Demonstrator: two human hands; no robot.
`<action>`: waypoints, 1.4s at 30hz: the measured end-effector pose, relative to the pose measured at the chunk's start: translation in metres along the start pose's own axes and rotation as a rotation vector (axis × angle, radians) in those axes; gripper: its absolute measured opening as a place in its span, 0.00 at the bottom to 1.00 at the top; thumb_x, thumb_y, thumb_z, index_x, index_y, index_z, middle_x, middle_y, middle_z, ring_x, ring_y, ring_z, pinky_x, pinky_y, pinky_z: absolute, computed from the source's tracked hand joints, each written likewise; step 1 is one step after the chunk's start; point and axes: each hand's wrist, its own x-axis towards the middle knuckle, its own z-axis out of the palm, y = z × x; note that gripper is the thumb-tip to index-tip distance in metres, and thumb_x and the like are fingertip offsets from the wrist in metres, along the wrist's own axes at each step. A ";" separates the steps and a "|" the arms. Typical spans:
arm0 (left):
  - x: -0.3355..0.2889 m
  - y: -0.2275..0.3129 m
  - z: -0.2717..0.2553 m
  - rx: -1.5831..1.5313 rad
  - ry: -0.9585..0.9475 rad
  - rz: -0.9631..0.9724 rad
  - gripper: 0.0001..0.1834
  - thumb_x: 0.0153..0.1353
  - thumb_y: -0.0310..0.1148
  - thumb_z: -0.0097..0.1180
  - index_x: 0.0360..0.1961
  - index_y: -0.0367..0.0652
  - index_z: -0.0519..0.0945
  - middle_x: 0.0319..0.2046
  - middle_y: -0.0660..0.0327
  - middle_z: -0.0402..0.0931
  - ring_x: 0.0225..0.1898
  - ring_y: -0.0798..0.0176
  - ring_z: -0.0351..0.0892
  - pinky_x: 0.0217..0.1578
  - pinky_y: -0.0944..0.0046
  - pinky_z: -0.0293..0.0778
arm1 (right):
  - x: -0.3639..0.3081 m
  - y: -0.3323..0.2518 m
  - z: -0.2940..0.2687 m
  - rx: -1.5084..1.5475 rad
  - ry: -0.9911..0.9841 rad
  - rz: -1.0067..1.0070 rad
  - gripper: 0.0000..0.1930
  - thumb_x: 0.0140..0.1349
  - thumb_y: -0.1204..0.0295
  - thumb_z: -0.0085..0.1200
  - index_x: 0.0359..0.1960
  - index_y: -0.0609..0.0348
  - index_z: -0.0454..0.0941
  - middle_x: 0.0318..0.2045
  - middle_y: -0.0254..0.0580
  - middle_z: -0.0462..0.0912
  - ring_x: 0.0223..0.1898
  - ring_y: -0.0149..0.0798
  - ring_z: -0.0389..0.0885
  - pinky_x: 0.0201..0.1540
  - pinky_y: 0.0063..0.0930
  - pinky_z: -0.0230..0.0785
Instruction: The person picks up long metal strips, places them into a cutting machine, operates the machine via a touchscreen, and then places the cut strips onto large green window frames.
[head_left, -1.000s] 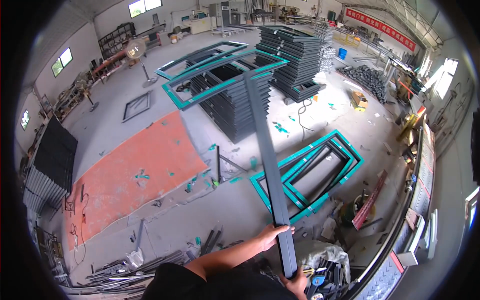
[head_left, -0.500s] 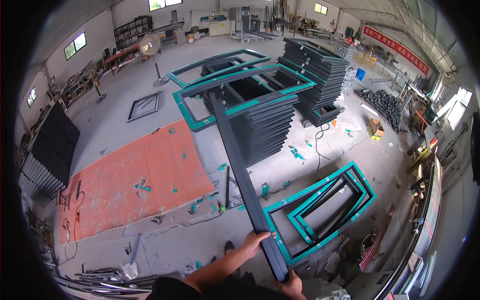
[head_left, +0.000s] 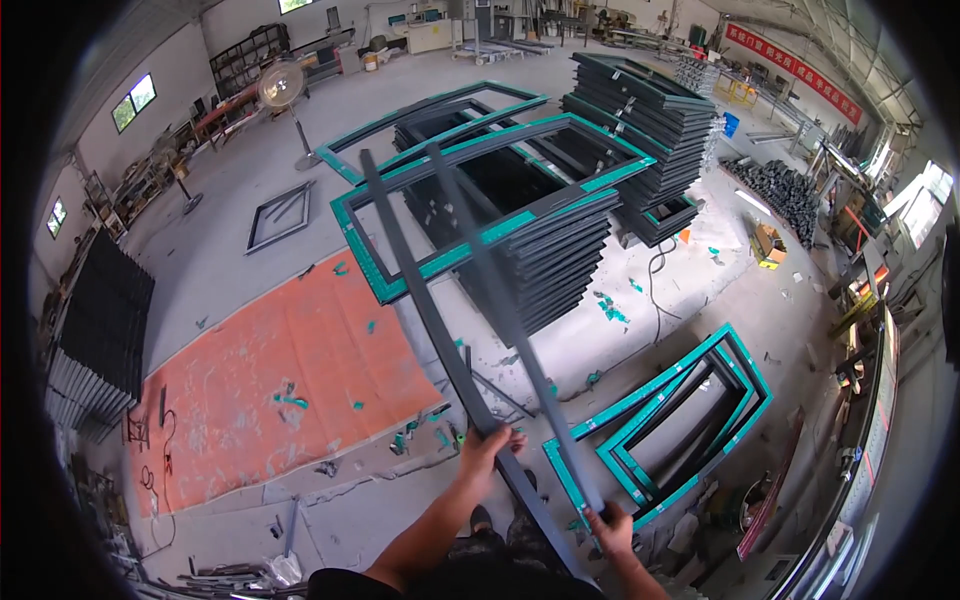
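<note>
Two long dark grey metal profiles slant away from me over the stacked frames. My left hand (head_left: 485, 462) is wrapped round the left profile (head_left: 432, 318) near its lower part. My right hand (head_left: 612, 530) grips the lower end of the right profile (head_left: 545, 385), which is smeared by motion farther up. A gap separates the two profiles. Beyond them lies a large dark frame edged with green tape (head_left: 430, 265), on top of a stack of dark frames (head_left: 560, 265). Right of my hands, green-edged frames (head_left: 752, 362) lie nested on the floor.
An orange mat (head_left: 290, 390) with green scraps covers the floor at left. Farther left leans a stack of dark panels (head_left: 105, 330). A taller frame stack (head_left: 650, 130) stands behind, near a standing fan (head_left: 282, 88). A long bench (head_left: 868, 430) runs along the right.
What looked like one thick bar under both hands is now two separate profiles. My left hand moved slightly left and up, my right hand right and up. The view has shifted a little.
</note>
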 end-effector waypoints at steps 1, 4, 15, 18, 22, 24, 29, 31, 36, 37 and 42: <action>0.007 0.012 0.005 0.034 0.074 0.006 0.11 0.58 0.29 0.58 0.39 0.39 0.70 0.31 0.56 0.75 0.33 0.58 0.79 0.32 0.59 0.77 | 0.023 0.005 -0.006 -0.022 0.004 -0.036 0.26 0.50 0.55 0.65 0.39 0.68 0.76 0.21 0.42 0.79 0.22 0.33 0.77 0.28 0.29 0.70; 0.029 0.055 0.010 -0.020 0.184 0.182 0.10 0.58 0.30 0.57 0.37 0.41 0.70 0.26 0.61 0.71 0.26 0.64 0.73 0.27 0.63 0.74 | 0.083 -0.034 -0.019 -0.054 0.052 -0.022 0.23 0.49 0.56 0.65 0.32 0.67 0.75 0.18 0.42 0.78 0.19 0.35 0.77 0.26 0.31 0.69; 0.023 0.207 -0.067 -0.111 0.532 0.861 0.09 0.61 0.31 0.54 0.40 0.40 0.71 0.21 0.63 0.69 0.21 0.68 0.69 0.22 0.67 0.70 | 0.332 -0.211 0.050 -0.093 0.097 -0.292 0.13 0.53 0.67 0.60 0.28 0.63 0.70 0.16 0.40 0.74 0.12 0.34 0.73 0.16 0.29 0.67; 0.012 0.243 -0.120 -0.199 0.705 0.965 0.09 0.62 0.32 0.54 0.41 0.41 0.71 0.21 0.64 0.68 0.21 0.70 0.68 0.22 0.69 0.69 | 0.381 -0.259 0.097 -0.085 0.060 -0.208 0.14 0.54 0.66 0.60 0.28 0.62 0.70 0.16 0.37 0.73 0.12 0.32 0.73 0.14 0.27 0.66; 0.009 0.298 -0.206 -0.250 0.824 1.125 0.09 0.62 0.32 0.54 0.40 0.42 0.71 0.20 0.68 0.65 0.20 0.75 0.63 0.19 0.73 0.64 | 0.486 -0.250 0.158 -0.292 0.182 -0.188 0.26 0.51 0.50 0.60 0.36 0.65 0.77 0.27 0.51 0.82 0.31 0.50 0.83 0.37 0.42 0.72; 0.002 0.331 -0.264 -0.226 0.878 1.173 0.09 0.62 0.33 0.54 0.40 0.42 0.71 0.21 0.69 0.64 0.20 0.75 0.63 0.19 0.75 0.63 | 0.503 -0.262 0.194 -0.421 0.253 -0.196 0.28 0.51 0.48 0.59 0.38 0.65 0.77 0.32 0.55 0.82 0.39 0.53 0.82 0.43 0.44 0.71; -0.025 0.441 -0.342 -0.145 0.903 1.270 0.10 0.63 0.34 0.53 0.42 0.41 0.71 0.20 0.69 0.65 0.21 0.75 0.63 0.20 0.74 0.61 | 0.508 -0.284 0.257 -0.258 0.188 -0.133 0.25 0.53 0.53 0.60 0.32 0.70 0.77 0.18 0.49 0.78 0.18 0.45 0.80 0.23 0.39 0.72; -0.004 0.491 -0.362 -0.172 0.828 1.270 0.10 0.64 0.34 0.53 0.42 0.42 0.71 0.20 0.68 0.65 0.20 0.75 0.62 0.21 0.73 0.62 | 0.555 -0.240 0.235 -0.361 0.236 -0.252 0.18 0.55 0.59 0.60 0.30 0.65 0.75 0.13 0.41 0.73 0.11 0.36 0.73 0.13 0.31 0.68; 0.036 0.571 -0.398 -0.136 0.586 1.276 0.10 0.66 0.34 0.49 0.44 0.41 0.70 0.21 0.69 0.62 0.21 0.75 0.59 0.21 0.73 0.58 | 0.541 -0.283 0.284 -0.848 0.408 -0.226 0.24 0.49 0.54 0.62 0.33 0.68 0.78 0.28 0.57 0.81 0.34 0.55 0.81 0.39 0.43 0.72; 0.047 0.582 -0.402 -0.128 0.570 1.253 0.10 0.66 0.34 0.49 0.44 0.41 0.69 0.20 0.69 0.61 0.21 0.76 0.58 0.22 0.73 0.58 | 0.502 -0.345 0.311 -0.861 0.471 -0.222 0.26 0.48 0.54 0.61 0.35 0.69 0.78 0.31 0.59 0.81 0.39 0.58 0.80 0.43 0.43 0.71; 0.167 0.649 -0.402 -0.170 0.556 1.093 0.10 0.66 0.34 0.49 0.43 0.40 0.69 0.20 0.69 0.61 0.19 0.76 0.58 0.21 0.74 0.60 | 0.445 -0.518 0.405 -0.406 0.219 -0.696 0.13 0.58 0.68 0.55 0.39 0.66 0.78 0.32 0.50 0.81 0.34 0.45 0.80 0.40 0.32 0.72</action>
